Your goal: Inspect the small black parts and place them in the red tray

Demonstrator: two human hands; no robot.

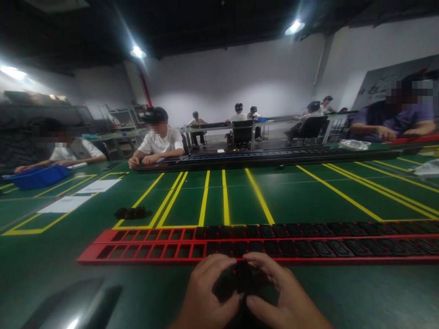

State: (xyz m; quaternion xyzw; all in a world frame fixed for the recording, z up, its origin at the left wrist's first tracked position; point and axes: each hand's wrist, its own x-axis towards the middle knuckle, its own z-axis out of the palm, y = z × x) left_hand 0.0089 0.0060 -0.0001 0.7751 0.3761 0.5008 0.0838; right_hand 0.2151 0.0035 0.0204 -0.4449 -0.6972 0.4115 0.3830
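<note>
My left hand [206, 292] and my right hand [281, 297] meet at the near table edge, fingers curled around a small black part [244, 278] held between them. Just beyond my fingertips lies a long red tray [144, 244] with two rows of slots. Black parts [308, 246] fill its slots from the middle to the right; the left slots are bare. A small cluster of loose black parts [132, 212] lies on the green table [291, 196] to the far left of the tray.
Yellow lines mark the table. White sheets [65, 204] and a blue bin [37, 177] lie at the left. A long black rack [260, 159] spans the far side, where several people sit. A dark shiny object [78, 304] lies near my left.
</note>
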